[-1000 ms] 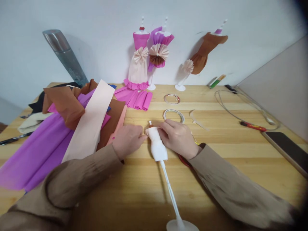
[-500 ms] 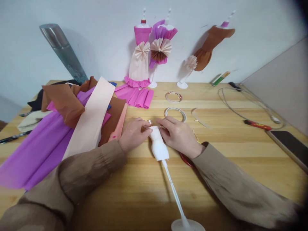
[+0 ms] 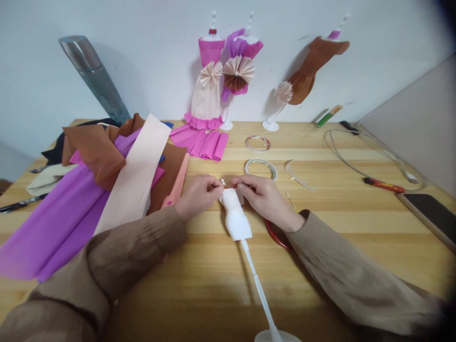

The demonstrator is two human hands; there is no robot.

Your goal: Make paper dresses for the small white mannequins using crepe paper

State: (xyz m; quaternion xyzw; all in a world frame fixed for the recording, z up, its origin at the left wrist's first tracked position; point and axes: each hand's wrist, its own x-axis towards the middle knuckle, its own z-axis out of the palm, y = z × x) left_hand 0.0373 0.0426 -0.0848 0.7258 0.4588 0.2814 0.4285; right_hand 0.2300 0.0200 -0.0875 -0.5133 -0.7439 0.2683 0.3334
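Note:
A small white dress-form mannequin [image 3: 237,221] lies tilted toward me on its thin stand, its bust wrapped in white or pale material. At its neck is a small brown band [image 3: 231,186], partly covered by my fingers. My left hand [image 3: 199,195] is closed in a pinch at the left side of the neck and shoulder. On the other side, my right hand [image 3: 269,197] pinches at the right end of the neck. Exactly what lies between the fingertips is hidden. Close by my right wrist are red-handled scissors [image 3: 277,235], mostly covered.
Crepe paper sheets, among them a purple sheet [image 3: 67,213], pile at the left with pink scissors [image 3: 178,183]. Dressed mannequins [image 3: 210,92] stand at the back. Tape rolls [image 3: 260,167], a cable [image 3: 331,147], a red-handled tool [image 3: 383,185] and a phone [image 3: 431,216] lie farther right.
My left hand has moved from the mannequin's shoulder up to its neck. The right fingers have shifted slightly at the neck. The whole view has tilted and moved a little.

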